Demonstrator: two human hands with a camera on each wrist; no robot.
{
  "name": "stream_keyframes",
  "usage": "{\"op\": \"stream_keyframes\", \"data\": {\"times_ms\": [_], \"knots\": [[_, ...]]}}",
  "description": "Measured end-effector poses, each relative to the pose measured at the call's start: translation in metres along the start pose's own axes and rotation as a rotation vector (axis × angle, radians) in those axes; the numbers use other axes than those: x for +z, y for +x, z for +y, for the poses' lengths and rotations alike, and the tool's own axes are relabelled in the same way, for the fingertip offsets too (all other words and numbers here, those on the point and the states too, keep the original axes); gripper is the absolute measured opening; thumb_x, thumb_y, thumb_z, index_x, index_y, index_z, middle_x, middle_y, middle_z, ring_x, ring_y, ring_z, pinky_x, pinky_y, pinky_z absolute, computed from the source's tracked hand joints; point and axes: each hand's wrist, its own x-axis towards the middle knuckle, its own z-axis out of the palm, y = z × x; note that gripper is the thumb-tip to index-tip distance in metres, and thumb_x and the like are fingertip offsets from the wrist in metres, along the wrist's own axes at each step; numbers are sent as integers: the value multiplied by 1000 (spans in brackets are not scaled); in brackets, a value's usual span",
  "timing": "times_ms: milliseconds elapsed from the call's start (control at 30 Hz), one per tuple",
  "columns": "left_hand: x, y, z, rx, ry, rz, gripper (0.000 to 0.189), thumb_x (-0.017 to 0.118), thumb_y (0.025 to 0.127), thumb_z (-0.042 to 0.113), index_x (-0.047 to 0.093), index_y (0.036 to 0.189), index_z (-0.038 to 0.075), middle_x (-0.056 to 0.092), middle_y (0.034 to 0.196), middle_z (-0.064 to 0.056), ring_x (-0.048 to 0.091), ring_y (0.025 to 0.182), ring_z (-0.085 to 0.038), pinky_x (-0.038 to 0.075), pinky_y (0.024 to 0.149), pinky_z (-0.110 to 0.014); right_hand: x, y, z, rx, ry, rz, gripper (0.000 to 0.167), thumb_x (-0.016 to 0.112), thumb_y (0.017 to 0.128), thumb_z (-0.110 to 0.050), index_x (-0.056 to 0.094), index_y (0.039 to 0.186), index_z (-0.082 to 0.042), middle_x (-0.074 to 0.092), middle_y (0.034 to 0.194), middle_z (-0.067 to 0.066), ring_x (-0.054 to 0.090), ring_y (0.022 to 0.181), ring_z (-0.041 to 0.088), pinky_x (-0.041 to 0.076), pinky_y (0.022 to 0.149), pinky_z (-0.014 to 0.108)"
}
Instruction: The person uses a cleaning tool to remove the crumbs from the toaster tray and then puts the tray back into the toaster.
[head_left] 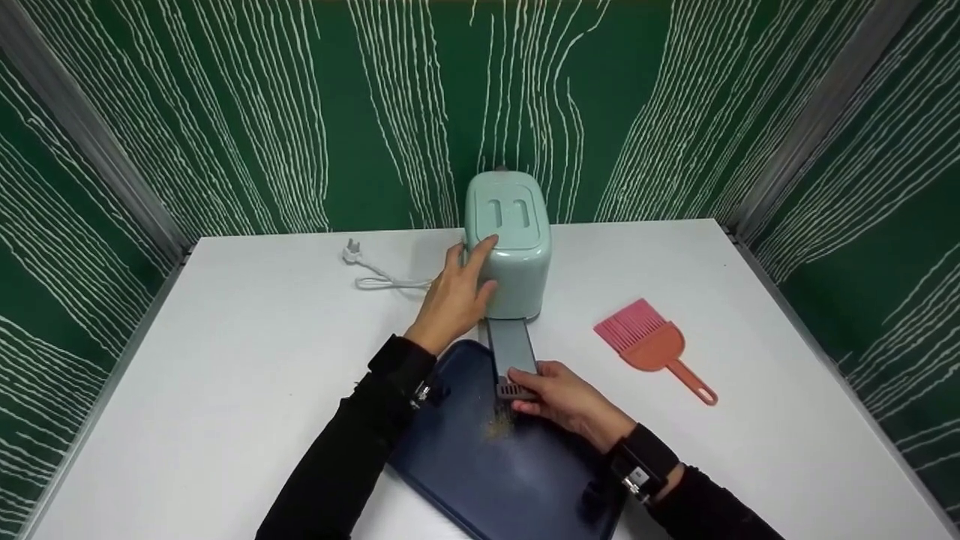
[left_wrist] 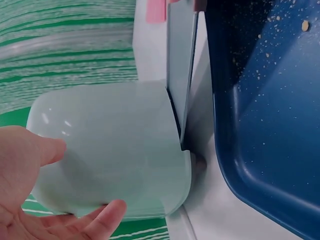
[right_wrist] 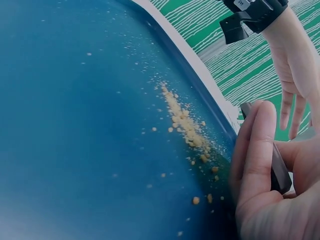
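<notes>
A pale mint toaster (head_left: 514,277) stands near the back of the white table. My left hand (head_left: 452,300) rests against its left front side, fingers spread, one fingertip at the top edge; the left wrist view shows the fingers (left_wrist: 117,210) against the mint shell. From the toaster's base a long grey crumb tray (head_left: 512,346) sticks out towards me. My right hand (head_left: 562,397) pinches its dark slotted front end between thumb and fingers. Below lies a dark blue serving tray (head_left: 465,465), with tan crumbs (right_wrist: 187,125) scattered under the crumb tray's end.
A white power cord (head_left: 379,281) with its plug lies left of the toaster. On the right sits an orange brush (head_left: 656,349) with pink bristles. Green walls (head_left: 375,112) with white lines enclose the table (head_left: 247,322) at the back and sides.
</notes>
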Motion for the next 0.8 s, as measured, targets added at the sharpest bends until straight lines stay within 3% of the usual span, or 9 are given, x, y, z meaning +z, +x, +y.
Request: {"op": "stream_keyframes", "data": {"times_ms": [233,433,633,800], "knots": [[1,0,0,27,1,21,58,60,112,19,38,166,20,48,149,-36,69,118,-49,60,93,-59,1,5,-7,16,-119,9,28,58,113,-21,57,120,5,72,89,3,70,66,1,48,53,10],[3,0,0,13,13,25,59,61,111,23,38,165,22,50,146,-34,70,114,-47,61,91,-59,-3,6,-12,26,-195,16,27,64,110,-23,58,113,3,74,85,3,74,66,3,49,52,11],[4,0,0,20,6,36,61,64,110,26,39,165,22,51,145,-34,70,114,-47,61,90,-59,-14,3,-23,30,-369,-4,31,70,106,-29,64,106,1,75,80,3,73,60,4,46,48,12],[3,1,-1,15,-5,38,62,65,109,26,39,165,23,51,144,-33,70,114,-47,61,91,-59,-22,1,-34,7,-588,-15,38,72,104,-38,70,93,-2,72,68,1,68,51,3,47,46,16]]}}
